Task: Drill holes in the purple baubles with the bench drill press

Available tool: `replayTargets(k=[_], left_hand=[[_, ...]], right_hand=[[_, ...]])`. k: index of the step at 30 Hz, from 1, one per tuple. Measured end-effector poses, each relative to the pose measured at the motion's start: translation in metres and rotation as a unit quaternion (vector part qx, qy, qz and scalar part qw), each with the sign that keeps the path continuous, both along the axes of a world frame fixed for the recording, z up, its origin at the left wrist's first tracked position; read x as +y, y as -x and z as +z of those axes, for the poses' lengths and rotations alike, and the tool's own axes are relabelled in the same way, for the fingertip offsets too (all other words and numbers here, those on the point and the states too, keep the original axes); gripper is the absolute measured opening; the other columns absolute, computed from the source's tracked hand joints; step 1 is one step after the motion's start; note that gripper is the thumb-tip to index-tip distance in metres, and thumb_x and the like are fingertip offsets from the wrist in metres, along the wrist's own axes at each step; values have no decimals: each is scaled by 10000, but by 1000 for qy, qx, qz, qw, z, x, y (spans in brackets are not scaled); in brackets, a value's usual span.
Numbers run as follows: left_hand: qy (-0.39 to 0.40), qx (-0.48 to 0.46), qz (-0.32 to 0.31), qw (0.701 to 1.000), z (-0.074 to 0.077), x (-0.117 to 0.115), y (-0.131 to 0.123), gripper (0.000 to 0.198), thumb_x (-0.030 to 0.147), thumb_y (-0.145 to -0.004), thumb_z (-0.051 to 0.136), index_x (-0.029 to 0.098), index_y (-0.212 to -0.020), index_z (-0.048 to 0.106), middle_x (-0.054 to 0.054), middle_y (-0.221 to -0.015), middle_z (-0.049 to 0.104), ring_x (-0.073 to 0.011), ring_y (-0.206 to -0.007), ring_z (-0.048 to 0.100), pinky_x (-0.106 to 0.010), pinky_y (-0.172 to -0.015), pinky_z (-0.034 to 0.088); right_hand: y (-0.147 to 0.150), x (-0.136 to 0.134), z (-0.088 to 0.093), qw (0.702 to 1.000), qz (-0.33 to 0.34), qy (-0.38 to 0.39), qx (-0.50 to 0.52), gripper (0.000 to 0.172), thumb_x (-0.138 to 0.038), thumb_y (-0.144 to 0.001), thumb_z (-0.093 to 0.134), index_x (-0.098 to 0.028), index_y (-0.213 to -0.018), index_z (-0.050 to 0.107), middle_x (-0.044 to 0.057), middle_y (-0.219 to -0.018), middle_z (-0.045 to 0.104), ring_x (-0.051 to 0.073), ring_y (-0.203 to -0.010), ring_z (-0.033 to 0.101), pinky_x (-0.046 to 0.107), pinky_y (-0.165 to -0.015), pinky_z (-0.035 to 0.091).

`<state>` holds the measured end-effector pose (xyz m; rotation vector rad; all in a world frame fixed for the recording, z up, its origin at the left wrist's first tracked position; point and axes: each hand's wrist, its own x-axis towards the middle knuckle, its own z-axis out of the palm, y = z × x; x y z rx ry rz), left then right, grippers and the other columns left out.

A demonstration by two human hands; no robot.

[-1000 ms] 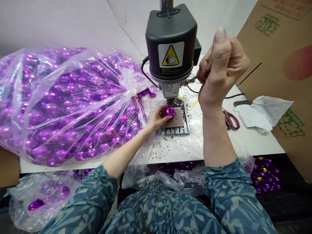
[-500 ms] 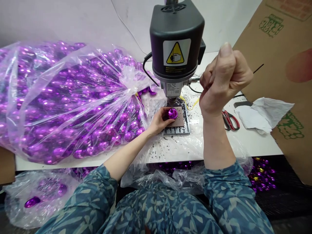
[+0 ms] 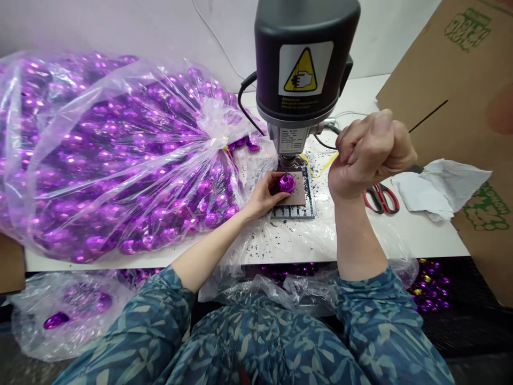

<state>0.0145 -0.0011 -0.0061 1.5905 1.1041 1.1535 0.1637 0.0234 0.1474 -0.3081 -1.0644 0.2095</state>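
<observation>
A black bench drill press (image 3: 306, 59) stands on the white table (image 3: 420, 235). My left hand (image 3: 266, 195) is closed on a shiny purple ornament piece (image 3: 287, 183), holding it on the brown pad (image 3: 300, 195) of the drill's base plate, right under the spindle. My right hand (image 3: 371, 152) is a fist wrapped round the drill's feed lever, level with the spindle on its right side. Black shavings are scattered on the table around the base.
A big clear bag of purple ornament pieces (image 3: 108, 155) fills the table's left. Red-handled scissors (image 3: 380, 199) and crumpled white paper (image 3: 441, 184) lie on the right, beside a cardboard box (image 3: 452, 91). More purple pieces lie in bags below the table edge (image 3: 64, 315).
My right fist has come down with the lever, from beside the motor housing to spindle level. The left hand stays on the purple piece under the drill.
</observation>
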Motion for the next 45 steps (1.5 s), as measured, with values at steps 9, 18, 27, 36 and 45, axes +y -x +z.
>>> replayTargets(k=[9, 18, 27, 36, 45], left_hand=[[-6, -1, 2, 1000, -2, 1, 1, 568, 274, -798, 848, 186, -1274, 552, -122, -1265, 692, -270, -1187, 687, -455, -1061, 555], [-6, -11, 1, 1000, -8, 3, 2, 584, 298, -791, 860, 194, -1278, 554, -122, -1252, 700, -274, -1167, 696, -478, -1051, 564], [15, -14, -2, 1000, 6, -1, -2, 515, 186, -812, 820, 197, -1241, 536, -128, -1296, 687, -258, -1187, 695, -486, -1081, 562], [-63, 115, 8, 991, 33, -79, -6, 408, 363, -837, 802, 229, -1143, 569, -91, -1090, 685, -236, -966, 666, -434, -858, 583], [-148, 278, -303, 899, 22, -134, -13, 314, 386, -915, 688, 279, -1208, 651, -181, -1245, 688, -365, -1113, 659, -527, -952, 553]], right_hand=[[-1, 6, -21, 999, -9, -43, 7, 654, -398, -917, 638, -168, -576, 129, -56, -465, 147, 16, -386, 223, 227, -434, 160], [-3, 9, -25, 995, -2, -96, -9, 605, -276, -928, 598, -161, -575, 120, -61, -456, 150, 10, -375, 217, 217, -403, 150], [-2, 4, -13, 997, -29, -61, -24, 604, -336, -965, 583, -175, -546, 181, -72, -421, 205, 19, -357, 244, 233, -381, 178], [2, 21, 49, 996, 25, 76, -27, 622, -791, -737, 551, -263, -581, 262, -102, -420, 281, 41, -345, 193, 302, -368, 184], [2, 15, 47, 994, 98, 53, 12, 557, -552, -744, 744, -229, -577, 322, -100, -416, 314, 35, -323, 246, 263, -342, 151]])
